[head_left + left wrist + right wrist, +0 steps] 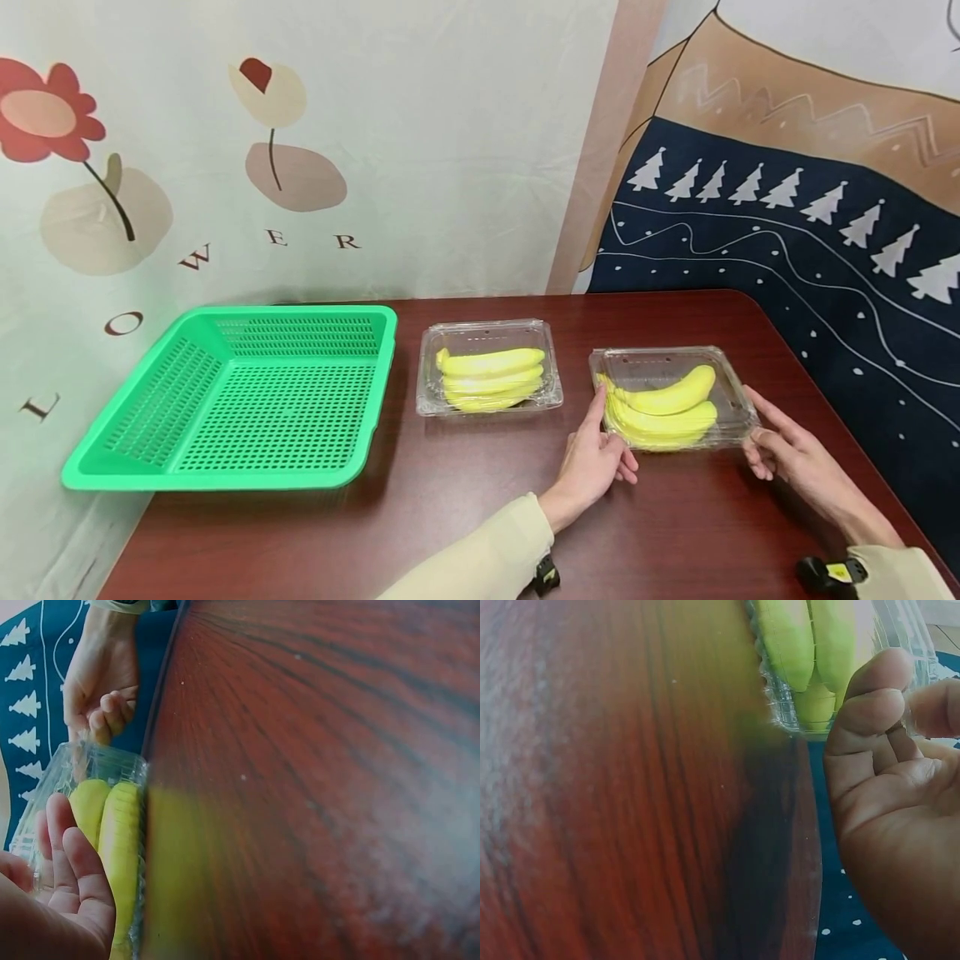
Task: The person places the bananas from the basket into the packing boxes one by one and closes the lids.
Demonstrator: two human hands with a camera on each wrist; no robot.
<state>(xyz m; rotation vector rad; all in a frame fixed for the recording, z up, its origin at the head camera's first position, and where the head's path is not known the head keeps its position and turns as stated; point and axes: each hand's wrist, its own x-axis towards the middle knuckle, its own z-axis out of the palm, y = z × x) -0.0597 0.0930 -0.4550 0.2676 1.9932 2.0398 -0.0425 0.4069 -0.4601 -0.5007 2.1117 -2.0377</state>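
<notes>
A clear plastic clamshell box [738, 417] of yellow bananas [663, 412] is between my two hands at the right of the table. My left hand [588, 467] holds its left edge, the index finger along the side and the other fingers loosely bent below. At the near right corner, my right hand [795, 467] pinches the box between thumb and index finger. The right wrist view shows the curled right fingers [870, 720] beside the plastic edge. In the left wrist view, the left fingers [82, 862] partly cover the bananas. Whether the box touches the table cannot be told.
A second clear box [427, 400] with bananas [491, 379] stands mid-table. Left of it is a large green perforated basket [378, 375]. The dark red wooden table [465, 517] meets patterned cloths [450, 167] at its back and right edges.
</notes>
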